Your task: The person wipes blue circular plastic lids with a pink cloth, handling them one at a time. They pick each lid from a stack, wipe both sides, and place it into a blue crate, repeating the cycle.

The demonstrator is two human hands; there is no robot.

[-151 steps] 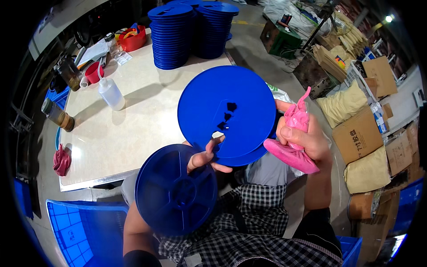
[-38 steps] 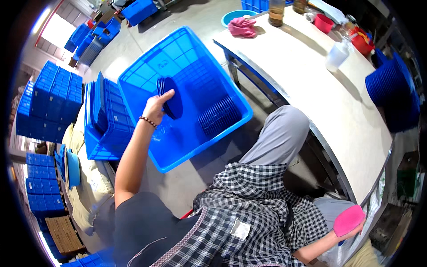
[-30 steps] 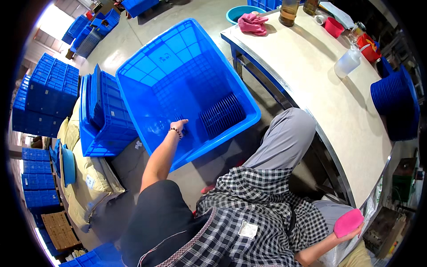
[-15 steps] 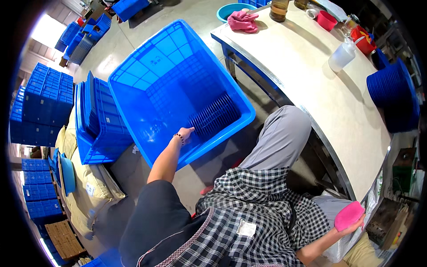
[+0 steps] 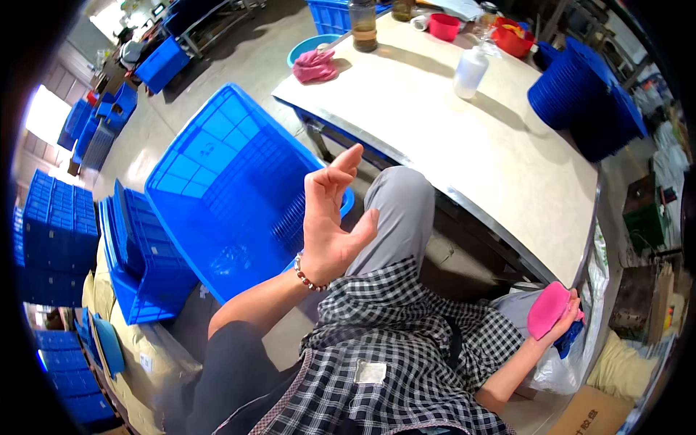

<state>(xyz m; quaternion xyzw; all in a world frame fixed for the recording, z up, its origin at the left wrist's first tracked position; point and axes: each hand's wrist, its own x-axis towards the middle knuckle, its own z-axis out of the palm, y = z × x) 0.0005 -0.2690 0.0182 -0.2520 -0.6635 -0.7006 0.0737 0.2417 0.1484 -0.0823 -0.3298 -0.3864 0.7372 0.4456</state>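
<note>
My left hand is raised in front of my knee, with its fingers apart and nothing in it. A beaded bracelet circles that wrist. Behind the hand stands a big blue plastic bin, and a row of nested blue ribbed pieces lies inside, partly hidden by the hand. At the lower right, my right hand is closed around a soft pink pad, which could be a folded cloth or a sponge. Something dark blue shows just below that hand; whether it is held, I cannot tell.
A pale worktable carries a white squeeze bottle, a pink crumpled cloth, a brown jar, red tubs and a stack of blue round pieces. Blue crates and sacks line the left.
My left hand has come out of the blue bin, up and to the right, and is now open. The right hand keeps the pink pad. The whole view has shifted.
</note>
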